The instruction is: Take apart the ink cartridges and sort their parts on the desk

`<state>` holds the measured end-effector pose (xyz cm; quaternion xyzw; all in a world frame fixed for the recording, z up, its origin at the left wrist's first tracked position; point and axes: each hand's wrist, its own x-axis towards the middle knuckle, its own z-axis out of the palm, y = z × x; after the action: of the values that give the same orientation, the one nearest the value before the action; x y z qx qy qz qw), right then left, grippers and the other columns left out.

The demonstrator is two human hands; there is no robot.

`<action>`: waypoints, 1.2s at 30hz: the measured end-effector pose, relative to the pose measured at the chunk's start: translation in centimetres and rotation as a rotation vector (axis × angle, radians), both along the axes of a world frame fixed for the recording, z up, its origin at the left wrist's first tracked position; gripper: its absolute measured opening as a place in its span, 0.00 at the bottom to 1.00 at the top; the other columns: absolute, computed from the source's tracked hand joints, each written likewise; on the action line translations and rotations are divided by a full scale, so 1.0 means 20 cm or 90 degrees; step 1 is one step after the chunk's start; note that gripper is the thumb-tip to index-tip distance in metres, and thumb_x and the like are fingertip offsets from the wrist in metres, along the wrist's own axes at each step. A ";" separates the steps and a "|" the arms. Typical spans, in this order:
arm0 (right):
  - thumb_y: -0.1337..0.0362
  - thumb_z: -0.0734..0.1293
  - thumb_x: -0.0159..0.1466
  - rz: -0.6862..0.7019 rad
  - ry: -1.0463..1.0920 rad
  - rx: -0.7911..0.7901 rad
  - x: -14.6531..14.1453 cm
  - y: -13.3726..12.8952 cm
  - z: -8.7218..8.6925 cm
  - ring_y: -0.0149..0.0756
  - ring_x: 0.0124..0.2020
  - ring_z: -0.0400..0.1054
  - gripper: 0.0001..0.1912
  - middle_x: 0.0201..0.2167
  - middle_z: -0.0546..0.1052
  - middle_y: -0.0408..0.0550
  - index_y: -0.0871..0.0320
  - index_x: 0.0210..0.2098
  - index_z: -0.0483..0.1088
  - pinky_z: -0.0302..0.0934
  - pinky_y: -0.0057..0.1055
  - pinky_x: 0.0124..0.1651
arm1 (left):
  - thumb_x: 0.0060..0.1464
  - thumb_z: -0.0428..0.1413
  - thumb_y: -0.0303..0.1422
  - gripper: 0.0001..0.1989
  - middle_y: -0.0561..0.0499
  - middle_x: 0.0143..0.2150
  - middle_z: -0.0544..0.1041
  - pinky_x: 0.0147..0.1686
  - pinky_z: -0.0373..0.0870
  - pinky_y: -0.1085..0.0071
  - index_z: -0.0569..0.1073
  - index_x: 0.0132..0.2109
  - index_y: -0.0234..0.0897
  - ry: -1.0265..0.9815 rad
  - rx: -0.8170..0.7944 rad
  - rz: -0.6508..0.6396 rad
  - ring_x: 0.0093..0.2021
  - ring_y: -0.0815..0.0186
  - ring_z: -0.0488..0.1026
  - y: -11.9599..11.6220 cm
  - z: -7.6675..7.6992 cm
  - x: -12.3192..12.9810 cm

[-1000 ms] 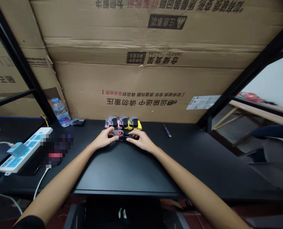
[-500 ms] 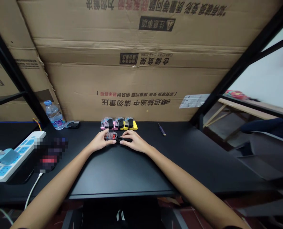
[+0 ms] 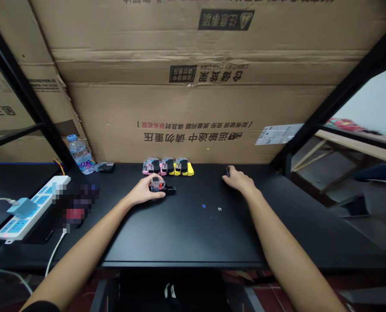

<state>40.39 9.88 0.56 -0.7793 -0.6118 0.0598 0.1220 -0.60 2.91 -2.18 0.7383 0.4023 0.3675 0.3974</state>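
My left hand (image 3: pixel 145 190) is closed around a small black device with a clear cover (image 3: pixel 158 184), which has a red part inside. A flat black end of it sticks out to the right, low over the black table. Farther right, my right hand (image 3: pixel 240 178) has its thumb and fingers closed on a slim screwdriver (image 3: pixel 227 171). Most of that tool is hidden by the fingers. Behind my left hand, a row of pink and yellow pieces with clear and black parts (image 3: pixel 168 167) lies close to the cardboard.
A water bottle (image 3: pixel 81 154) stands at the left back beside another black-and-clear piece (image 3: pixel 105 167). A power strip (image 3: pixel 33 208) and a phone (image 3: pixel 77 208) with a white cable lie on the left. A blue disc (image 3: pixel 204 206) and a white ring (image 3: pixel 219 209) lie mid-table. Cardboard (image 3: pixel 193 104) walls the back.
My right hand has left the black device and moved right to the screwdriver, closing on it. My left hand keeps the device. The blue disc and white ring now show.
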 end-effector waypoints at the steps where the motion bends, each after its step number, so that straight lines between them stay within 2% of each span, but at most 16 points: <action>1: 0.56 0.67 0.66 0.015 0.011 0.014 -0.03 -0.01 0.01 0.58 0.50 0.78 0.28 0.51 0.81 0.68 0.62 0.63 0.72 0.70 0.48 0.52 | 0.49 0.73 0.45 0.28 0.46 0.50 0.83 0.56 0.75 0.59 0.77 0.54 0.39 0.017 0.006 0.013 0.47 0.59 0.81 0.00 0.00 0.01; 3: 0.58 0.64 0.68 0.064 0.057 0.062 -0.11 -0.02 0.05 0.51 0.48 0.79 0.23 0.47 0.84 0.60 0.57 0.59 0.76 0.71 0.42 0.51 | 0.47 0.73 0.47 0.29 0.47 0.47 0.84 0.52 0.75 0.61 0.79 0.53 0.38 0.040 0.005 0.042 0.45 0.60 0.80 -0.01 0.01 0.03; 5: 0.58 0.61 0.70 0.163 0.213 0.163 -0.21 -0.05 0.08 0.45 0.41 0.79 0.21 0.39 0.84 0.54 0.57 0.53 0.80 0.72 0.39 0.47 | 0.47 0.73 0.49 0.29 0.47 0.43 0.84 0.49 0.75 0.63 0.81 0.51 0.36 0.046 -0.005 0.055 0.42 0.60 0.79 -0.01 0.01 0.04; 7: 0.57 0.61 0.70 0.262 0.390 0.234 -0.33 -0.08 0.11 0.42 0.36 0.78 0.21 0.36 0.84 0.51 0.57 0.52 0.80 0.73 0.38 0.43 | 0.47 0.73 0.49 0.28 0.47 0.41 0.84 0.47 0.75 0.63 0.83 0.49 0.35 0.040 -0.019 0.043 0.40 0.61 0.79 -0.02 0.01 0.04; 9: 0.55 0.65 0.68 0.363 0.530 0.241 -0.45 -0.13 0.12 0.42 0.38 0.78 0.19 0.37 0.84 0.50 0.56 0.52 0.80 0.75 0.39 0.43 | 0.47 0.73 0.49 0.28 0.47 0.40 0.84 0.45 0.75 0.64 0.83 0.49 0.34 0.028 -0.034 0.015 0.39 0.62 0.79 -0.02 0.01 0.04; 12: 0.51 0.73 0.63 0.458 0.654 0.219 -0.61 -0.22 0.11 0.44 0.41 0.79 0.18 0.39 0.84 0.50 0.54 0.47 0.79 0.76 0.44 0.48 | 0.46 0.74 0.49 0.29 0.47 0.40 0.84 0.45 0.76 0.65 0.83 0.50 0.34 0.019 -0.044 -0.013 0.39 0.62 0.79 -0.03 0.02 0.04; 13: 0.50 0.75 0.61 0.471 0.679 0.207 -0.66 -0.24 0.10 0.44 0.40 0.80 0.19 0.37 0.84 0.50 0.55 0.46 0.79 0.76 0.44 0.48 | 0.46 0.74 0.49 0.30 0.47 0.41 0.84 0.46 0.76 0.65 0.83 0.51 0.34 0.020 -0.041 -0.012 0.39 0.62 0.79 -0.04 0.03 0.04; 15: 0.47 0.76 0.61 0.469 0.717 0.180 -0.73 -0.29 0.09 0.41 0.32 0.78 0.22 0.30 0.82 0.46 0.56 0.46 0.77 0.76 0.42 0.41 | 0.45 0.74 0.49 0.30 0.47 0.42 0.84 0.47 0.75 0.66 0.83 0.51 0.35 0.025 -0.026 -0.003 0.40 0.62 0.79 -0.04 0.03 0.04; 17: 0.43 0.74 0.64 0.453 0.742 0.175 -0.77 -0.33 0.09 0.37 0.24 0.74 0.24 0.25 0.78 0.42 0.56 0.47 0.75 0.73 0.37 0.33 | 0.46 0.74 0.49 0.30 0.47 0.42 0.84 0.46 0.75 0.66 0.84 0.50 0.34 0.028 -0.014 0.003 0.39 0.62 0.79 -0.05 0.03 0.04; 19: 0.40 0.70 0.67 0.450 0.752 0.181 -0.80 -0.35 0.09 0.33 0.21 0.69 0.25 0.23 0.75 0.40 0.56 0.47 0.74 0.69 0.33 0.29 | 0.46 0.74 0.50 0.29 0.47 0.39 0.84 0.43 0.75 0.67 0.84 0.49 0.34 0.031 -0.013 0.003 0.38 0.63 0.78 -0.05 0.03 0.04; 23: 0.36 0.66 0.70 0.469 0.757 0.178 -0.83 -0.37 0.08 0.30 0.21 0.65 0.27 0.23 0.71 0.38 0.55 0.44 0.71 0.65 0.30 0.27 | 0.48 0.73 0.50 0.27 0.48 0.38 0.83 0.42 0.74 0.68 0.84 0.48 0.33 0.025 -0.029 -0.014 0.35 0.65 0.77 -0.04 0.02 0.04; 28: 0.34 0.61 0.71 0.485 0.740 0.159 -0.86 -0.39 0.06 0.31 0.21 0.63 0.28 0.22 0.69 0.37 0.54 0.44 0.68 0.62 0.30 0.27 | 0.48 0.73 0.50 0.28 0.48 0.37 0.82 0.41 0.74 0.68 0.84 0.47 0.32 0.012 -0.032 -0.020 0.34 0.65 0.76 -0.03 0.00 0.04; 36: 0.36 0.62 0.72 0.484 0.701 0.175 -0.87 -0.38 0.02 0.31 0.22 0.62 0.26 0.23 0.68 0.38 0.54 0.44 0.68 0.60 0.30 0.29 | 0.47 0.74 0.49 0.30 0.48 0.40 0.83 0.46 0.75 0.66 0.83 0.51 0.33 0.005 -0.023 -0.016 0.38 0.64 0.78 -0.02 -0.01 0.04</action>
<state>23.03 2.24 1.04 -0.3435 -0.6941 0.4080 0.4835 0.17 2.42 -2.39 0.7374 0.4009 0.3523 0.4139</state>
